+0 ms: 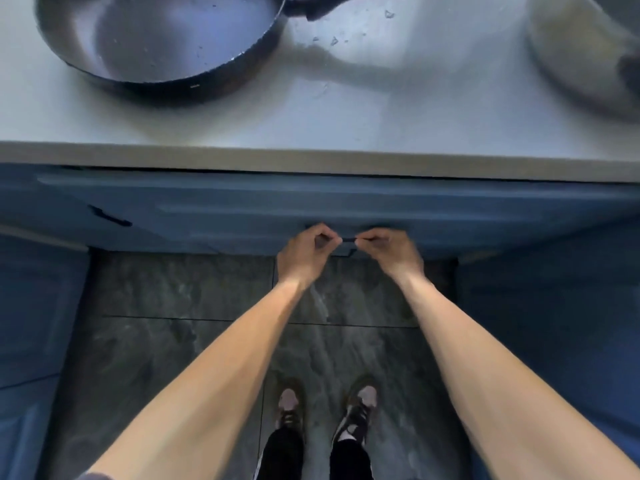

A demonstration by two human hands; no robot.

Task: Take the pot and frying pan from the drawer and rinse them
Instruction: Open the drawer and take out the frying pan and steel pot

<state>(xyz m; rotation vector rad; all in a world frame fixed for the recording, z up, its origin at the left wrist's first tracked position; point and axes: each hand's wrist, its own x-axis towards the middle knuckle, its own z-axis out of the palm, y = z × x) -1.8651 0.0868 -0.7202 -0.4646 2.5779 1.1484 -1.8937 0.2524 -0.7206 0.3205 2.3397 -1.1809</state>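
A dark frying pan (166, 39) lies wet on the pale countertop (311, 123) at the top left, its handle running right. The rim of a metal pot (581, 67) shows at the top right, partly cut off. Below the counter edge is the blue drawer front (242, 209). My left hand (304, 254) and my right hand (388, 252) are side by side, both closed on the drawer's thin black handle (349, 240), of which only a short piece shows between the fingers.
Water drops (332, 39) lie on the counter between pan and pot. Another black handle (110, 216) sits on the blue cabinet front to the left. Blue cabinets flank a dark stone floor (173, 341) where my shoes stand.
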